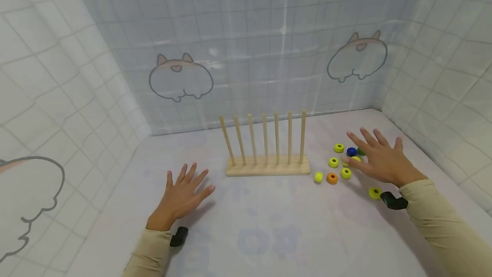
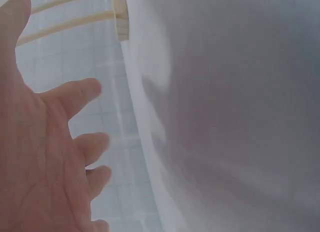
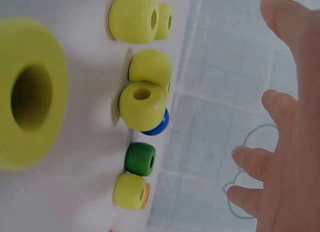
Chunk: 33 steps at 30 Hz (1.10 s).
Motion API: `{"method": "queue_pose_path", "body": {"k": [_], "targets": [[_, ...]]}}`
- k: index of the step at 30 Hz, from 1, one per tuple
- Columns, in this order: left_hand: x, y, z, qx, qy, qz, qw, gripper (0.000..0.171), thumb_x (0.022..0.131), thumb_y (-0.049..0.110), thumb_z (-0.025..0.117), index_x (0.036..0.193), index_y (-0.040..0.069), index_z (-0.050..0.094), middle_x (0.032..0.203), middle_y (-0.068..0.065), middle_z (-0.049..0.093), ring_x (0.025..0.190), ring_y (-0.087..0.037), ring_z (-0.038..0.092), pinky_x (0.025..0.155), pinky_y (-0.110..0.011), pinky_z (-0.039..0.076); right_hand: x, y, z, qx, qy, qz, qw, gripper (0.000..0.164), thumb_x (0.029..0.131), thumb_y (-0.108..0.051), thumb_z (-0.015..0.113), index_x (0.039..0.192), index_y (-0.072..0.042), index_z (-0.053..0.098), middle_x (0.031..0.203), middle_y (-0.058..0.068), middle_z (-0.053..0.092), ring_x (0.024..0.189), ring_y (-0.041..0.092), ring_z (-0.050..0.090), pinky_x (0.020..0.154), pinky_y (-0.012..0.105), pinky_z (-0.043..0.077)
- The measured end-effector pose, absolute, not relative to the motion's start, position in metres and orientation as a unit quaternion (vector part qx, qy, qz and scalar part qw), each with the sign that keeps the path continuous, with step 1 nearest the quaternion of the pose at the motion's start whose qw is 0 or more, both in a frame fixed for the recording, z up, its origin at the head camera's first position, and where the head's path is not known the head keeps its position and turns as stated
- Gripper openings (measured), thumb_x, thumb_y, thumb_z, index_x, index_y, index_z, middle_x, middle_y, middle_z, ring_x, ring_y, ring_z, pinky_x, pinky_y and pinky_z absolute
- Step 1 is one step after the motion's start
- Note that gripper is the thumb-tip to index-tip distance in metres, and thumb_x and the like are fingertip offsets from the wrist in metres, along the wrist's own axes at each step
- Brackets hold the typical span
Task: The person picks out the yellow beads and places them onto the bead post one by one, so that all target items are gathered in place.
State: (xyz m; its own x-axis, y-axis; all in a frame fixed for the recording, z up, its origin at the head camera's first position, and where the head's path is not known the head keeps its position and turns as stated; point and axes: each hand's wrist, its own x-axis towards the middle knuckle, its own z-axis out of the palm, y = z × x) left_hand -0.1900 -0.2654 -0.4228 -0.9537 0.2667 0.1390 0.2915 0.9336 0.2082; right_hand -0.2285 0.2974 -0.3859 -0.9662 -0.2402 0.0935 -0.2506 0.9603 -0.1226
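A wooden stand with a row of upright pegs (image 1: pixel 267 169) is on the table at the centre. My left hand (image 1: pixel 182 198) hovers left of it, fingers spread and holding nothing. In the left wrist view, an end of the stand's base (image 2: pixel 121 29) shows beyond the thumb. My right hand (image 1: pixel 384 161) is spread over loose beads right of the stand, also holding nothing. Most are yellow, like the bead (image 1: pixel 346 173) by its thumb; there are also an orange bead (image 1: pixel 332 178), a blue bead (image 1: pixel 351 152) and a green bead (image 3: pixel 141 159). The hand partly covers some beads.
A yellow bead (image 1: pixel 374 193) lies near the right wrist, apart from the others. Grid-patterned sheets (image 1: pixel 246 54) with drawn animal shapes enclose the back and both sides. A pale cloth (image 1: pixel 265 217) covers the table. Dark wrist devices sit under both cuffs.
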Motion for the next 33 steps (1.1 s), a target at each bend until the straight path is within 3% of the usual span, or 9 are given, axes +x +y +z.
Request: {"method": "queue_pose_path", "body": {"k": [9,15,23,28,33], "targets": [[-0.205,-0.251,-0.421,-0.156,-0.97,-0.169,0.073,0.063,0.101,0.057,0.048,0.141,0.01,0.058,0.143,-0.014,0.056,0.133,-0.038,0.048,0.109,-0.071,0.024,-0.219,0.299,-0.39,0.125,-0.982,0.129,0.061,0.082,0.097,-0.061,0.052,0.161,-0.017,0.024,0.154,0.029,0.035,0.133,0.055,0.037,0.102,0.075,0.03],[-0.222,-0.244,-0.427,-0.166,-0.962,-0.195,0.09,0.052,0.1,0.044,0.058,0.134,0.004,0.063,0.133,-0.015,0.063,0.124,-0.035,0.057,0.103,-0.058,0.043,-0.214,0.303,-0.392,0.106,-0.972,0.206,0.045,0.078,0.099,-0.056,0.052,0.159,-0.011,0.03,0.146,0.029,0.046,0.131,0.051,0.042,0.098,0.073,0.036],[-0.225,-0.239,-0.433,-0.126,-0.952,-0.277,0.022,0.057,0.102,0.043,0.055,0.143,0.004,0.055,0.143,-0.017,0.055,0.135,-0.038,0.047,0.109,-0.058,0.037,-0.212,0.303,-0.406,0.111,-0.942,0.29,0.129,0.044,0.102,-0.031,0.059,0.129,0.005,0.062,0.124,0.025,0.064,0.107,0.041,0.062,0.083,0.059,0.054],[-0.229,-0.232,-0.432,-0.103,-0.941,-0.323,0.009,0.056,0.103,0.039,0.057,0.145,0.003,0.052,0.145,-0.018,0.052,0.138,-0.039,0.042,0.113,-0.057,0.033,-0.205,0.305,-0.413,0.068,-0.944,0.301,0.116,0.044,0.103,-0.035,0.056,0.127,0.001,0.065,0.121,0.025,0.064,0.102,0.041,0.06,0.078,0.058,0.054],[-0.234,-0.223,-0.432,-0.084,-0.928,-0.364,-0.004,0.057,0.102,0.041,0.057,0.146,0.006,0.051,0.148,-0.016,0.049,0.141,-0.036,0.038,0.116,-0.054,0.029,-0.201,0.307,-0.418,0.049,-0.944,0.313,0.09,0.045,0.103,-0.037,0.055,0.128,0.0,0.065,0.118,0.022,0.065,0.101,0.037,0.058,0.071,0.042,0.052]]}}
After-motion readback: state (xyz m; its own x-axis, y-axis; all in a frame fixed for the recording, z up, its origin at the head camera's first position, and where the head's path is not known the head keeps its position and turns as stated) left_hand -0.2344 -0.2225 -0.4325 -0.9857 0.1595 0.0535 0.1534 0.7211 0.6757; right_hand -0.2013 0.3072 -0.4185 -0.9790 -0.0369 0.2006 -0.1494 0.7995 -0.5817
